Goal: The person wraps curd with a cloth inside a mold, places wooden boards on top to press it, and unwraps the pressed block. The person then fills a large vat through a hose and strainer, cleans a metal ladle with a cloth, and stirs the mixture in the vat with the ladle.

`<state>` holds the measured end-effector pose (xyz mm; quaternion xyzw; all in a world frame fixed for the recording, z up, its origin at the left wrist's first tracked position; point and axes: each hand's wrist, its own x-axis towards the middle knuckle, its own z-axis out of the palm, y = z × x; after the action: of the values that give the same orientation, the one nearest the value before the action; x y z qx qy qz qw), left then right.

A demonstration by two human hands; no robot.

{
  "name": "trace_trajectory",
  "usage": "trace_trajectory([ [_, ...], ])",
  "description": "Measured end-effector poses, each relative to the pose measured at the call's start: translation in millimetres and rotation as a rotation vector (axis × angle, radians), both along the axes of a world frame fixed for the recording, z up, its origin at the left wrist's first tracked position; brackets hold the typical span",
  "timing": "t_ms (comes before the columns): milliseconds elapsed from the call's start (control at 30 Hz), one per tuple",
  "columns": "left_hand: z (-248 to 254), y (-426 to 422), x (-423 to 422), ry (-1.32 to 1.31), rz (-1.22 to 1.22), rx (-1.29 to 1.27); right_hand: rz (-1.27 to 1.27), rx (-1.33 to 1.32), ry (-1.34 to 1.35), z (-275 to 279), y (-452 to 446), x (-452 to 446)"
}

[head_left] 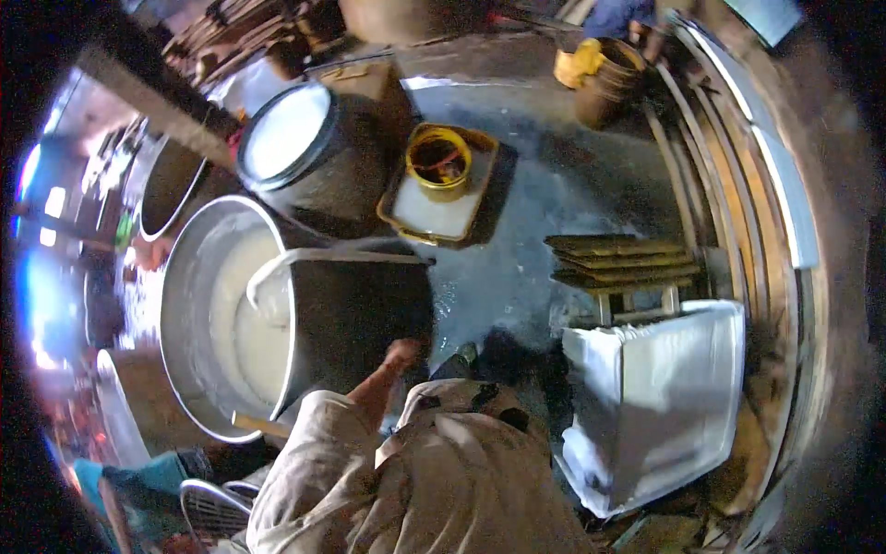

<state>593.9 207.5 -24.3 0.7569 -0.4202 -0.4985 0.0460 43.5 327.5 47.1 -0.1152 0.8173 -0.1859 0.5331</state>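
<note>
A large metal vat (168,342) with creamy white liquid (235,360) in it stands at my left. A curved white-coated piece (257,288) reaches over its near rim into the liquid. From there a pale, narrow strip (369,258) runs to the right above a dark surface (360,314). My left hand (403,354) is low in front of that dark surface, its fingers seemingly closed but small and blurred. Whether it grips anything is hidden. A wooden handle (260,425) juts out below the vat, near my left sleeve. My right hand is out of sight.
Ahead stand a wide barrel (314,185) with white contents and a yellow bucket (439,185) on a square container (392,208). To my right are stacked ridged boards (628,263) and a white-lined box (683,406). Wooden rails (720,185) run beyond. A person's turquoise clothing (138,489) shows lower left.
</note>
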Motion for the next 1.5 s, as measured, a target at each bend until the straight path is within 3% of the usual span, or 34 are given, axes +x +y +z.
trace_trajectory([
  [33, -23, 32, 34, 0.024, 0.108, -0.058, 0.050, -0.020, -0.030, 2, -27, 5],
  [67, -43, 68, 70, 0.227, 0.211, -0.371, 0.084, -0.056, -0.059, 2, -60, 8],
  [100, -67, 92, 95, 0.642, 0.159, -0.978, 0.115, -0.099, -0.085, 4, -93, 12],
  [133, -63, 103, 95, 0.621, 0.192, -0.986, 0.140, -0.139, -0.119, 3, -129, 18],
  [233, -33, 113, 71, 0.414, 0.388, -1.399, 0.167, -0.310, -0.228, 17, -249, 55],
  [267, -23, 118, 65, 0.313, 0.449, -1.534, 0.182, -0.368, -0.266, 35, -291, 78],
  [300, -16, 124, 61, 0.202, 0.502, -1.667, 0.221, -0.425, -0.236, 87, -328, 120],
  [333, -15, 136, 52, 0.422, 0.642, -1.358, 0.258, -0.479, -0.350, 72, -365, 127],
  [400, -22, 161, 36, 0.800, 0.995, -0.647, 0.370, -0.521, -0.315, 100, -410, 173],
  [467, -1, 135, -13, 0.296, 1.032, -0.237, 0.459, -0.520, -0.331, 109, -439, 212],
  [533, 9, 123, -47, 0.216, 1.068, -0.112, 0.561, -0.485, -0.402, 101, -458, 235],
  [667, 16, 117, -86, 0.195, 1.147, 0.064, 0.748, -0.339, -0.436, 66, -466, 246],
  [800, 16, 96, -91, 0.217, 1.324, 0.212, 0.696, -0.113, -0.483, 24, -482, 191],
  [867, 89, 24, -81, 0.160, 1.506, 0.185, 0.606, -0.096, -0.474, 6, -499, 160],
  [933, 108, -19, -70, 0.333, 1.546, -0.134, 0.489, -0.131, -0.451, -17, -522, 129],
  [1000, 178, -105, -71, 0.303, 1.421, -0.177, 0.323, -0.177, -0.380, -24, -555, 104],
  [1067, 178, -132, -54, 0.377, 1.287, -0.177, 0.143, -0.251, -0.418, -33, -586, 75],
  [1133, 189, -173, -50, 0.261, 1.085, -0.235, 0.041, -0.280, -0.386, -36, -625, 58],
  [1267, 242, -243, -70, 0.118, 0.983, -0.152, 0.102, -0.261, -0.206, -105, -661, 20],
  [1367, 240, -223, -60, 0.186, 0.967, -0.138, -0.016, -0.111, -0.064, -133, -651, 17],
  [1467, 242, -193, -62, 0.276, 1.041, -0.178, -0.179, -0.027, -0.119, -150, -643, 40],
  [1500, 245, -186, -65, 0.251, 1.120, -0.047, -0.229, -0.014, -0.143, -155, -645, 49],
])
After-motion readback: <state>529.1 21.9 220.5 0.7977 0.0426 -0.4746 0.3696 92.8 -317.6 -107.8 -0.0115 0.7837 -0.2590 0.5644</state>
